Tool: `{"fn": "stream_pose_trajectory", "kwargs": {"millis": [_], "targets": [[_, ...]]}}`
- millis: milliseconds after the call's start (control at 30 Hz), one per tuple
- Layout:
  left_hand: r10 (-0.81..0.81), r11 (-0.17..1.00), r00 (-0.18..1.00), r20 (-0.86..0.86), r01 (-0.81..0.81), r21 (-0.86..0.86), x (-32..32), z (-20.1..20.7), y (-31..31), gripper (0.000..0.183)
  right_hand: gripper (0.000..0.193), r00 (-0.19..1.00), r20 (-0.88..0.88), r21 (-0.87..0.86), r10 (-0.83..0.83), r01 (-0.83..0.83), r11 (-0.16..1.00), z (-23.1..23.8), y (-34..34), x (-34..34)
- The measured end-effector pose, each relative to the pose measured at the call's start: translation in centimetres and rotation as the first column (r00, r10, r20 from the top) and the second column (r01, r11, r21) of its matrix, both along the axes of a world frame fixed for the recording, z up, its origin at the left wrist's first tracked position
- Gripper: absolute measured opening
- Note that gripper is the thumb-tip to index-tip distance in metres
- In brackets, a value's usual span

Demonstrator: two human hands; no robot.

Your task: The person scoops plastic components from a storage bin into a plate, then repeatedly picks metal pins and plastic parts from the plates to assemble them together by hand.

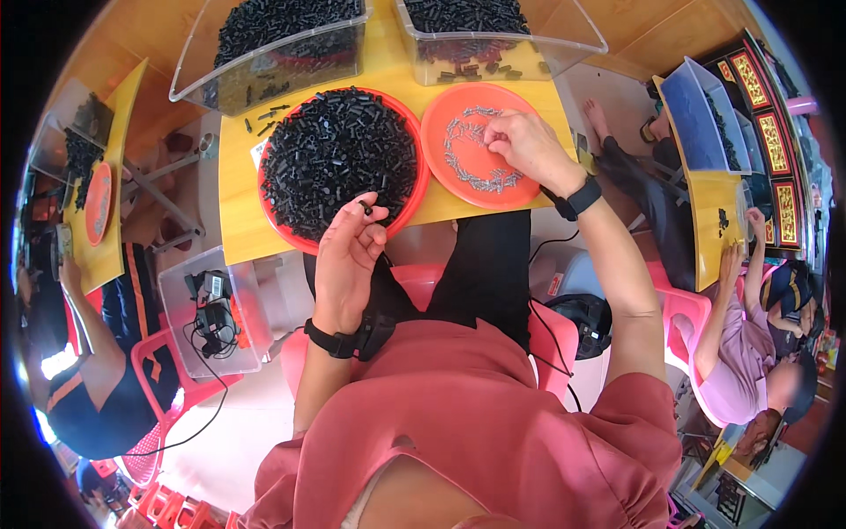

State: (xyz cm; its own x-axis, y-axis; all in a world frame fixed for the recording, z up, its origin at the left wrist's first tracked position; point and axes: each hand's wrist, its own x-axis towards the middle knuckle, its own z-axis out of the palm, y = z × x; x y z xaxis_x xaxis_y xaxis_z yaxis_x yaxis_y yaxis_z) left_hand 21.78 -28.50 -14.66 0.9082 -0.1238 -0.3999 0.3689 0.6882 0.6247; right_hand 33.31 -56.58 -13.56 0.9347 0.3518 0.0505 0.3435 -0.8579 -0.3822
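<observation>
My left hand [351, 242] is closed in a pinch on a small black plastic part [365, 207], at the near edge of a red round tray. Heaped in that tray [421, 181] are many small black cylinder-shaped parts [344, 150]. To the right, my right hand [529, 150] is over an orange-red plate [441, 123], thumb and fingers pinched together. Whether anything is between those fingertips is too small to make out. Small silvery metal pieces, like screws or pins [498, 182], lie in a rough ring on the plate.
Two clear bins [291, 75] [493, 66] of black parts stand at the yellow table's [238, 203] far side. A clear box with black devices [211, 309] is low at left. Other people sit at side tables [709, 220]. A black cable [546, 339] hangs beside my chair.
</observation>
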Motion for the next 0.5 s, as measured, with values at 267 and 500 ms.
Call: {"fn": "stream_pose_trajectory", "kwargs": {"millis": [267,500], "targets": [[-0.003,1.0,1.0,-0.004,0.003,0.002,-0.01,0.22,-0.02,0.027,0.008,0.999,0.026,-0.01,-0.038,0.038,0.999,0.13,-1.04,0.09],[-0.006,1.0,1.0,0.017,0.006,-0.019,-0.09,0.14,0.2,0.028,0.007,0.999,-0.008,-0.015,-0.033,0.033,0.999,-0.45,-1.02,-0.38]]}}
